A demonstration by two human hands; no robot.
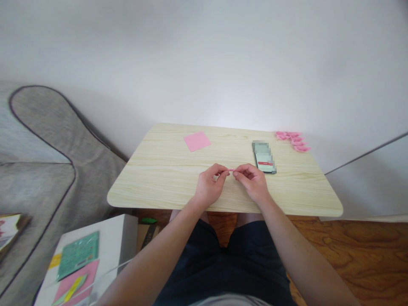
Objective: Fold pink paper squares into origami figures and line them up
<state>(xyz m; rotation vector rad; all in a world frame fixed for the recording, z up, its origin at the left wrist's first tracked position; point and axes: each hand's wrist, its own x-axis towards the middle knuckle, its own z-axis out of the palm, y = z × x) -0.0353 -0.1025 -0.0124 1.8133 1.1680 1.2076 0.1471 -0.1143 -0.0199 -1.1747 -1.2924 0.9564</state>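
Observation:
My left hand [210, 185] and my right hand [251, 180] meet over the middle of a light wooden table [153, 178]. Both pinch a small folded pink paper piece [230, 170] between their fingertips, just above the tabletop. A flat pink paper square [196, 141] lies farther back on the table, left of centre. Several small folded pink paper shapes [293, 141] are clustered at the back right corner.
A phone [264, 157] lies face up right of my hands. A grey sofa [44, 144] stands at the left. A white box [105, 242] with green and pink sheets [78, 259] sits low left. White wall behind, wooden floor [366, 250] at the right.

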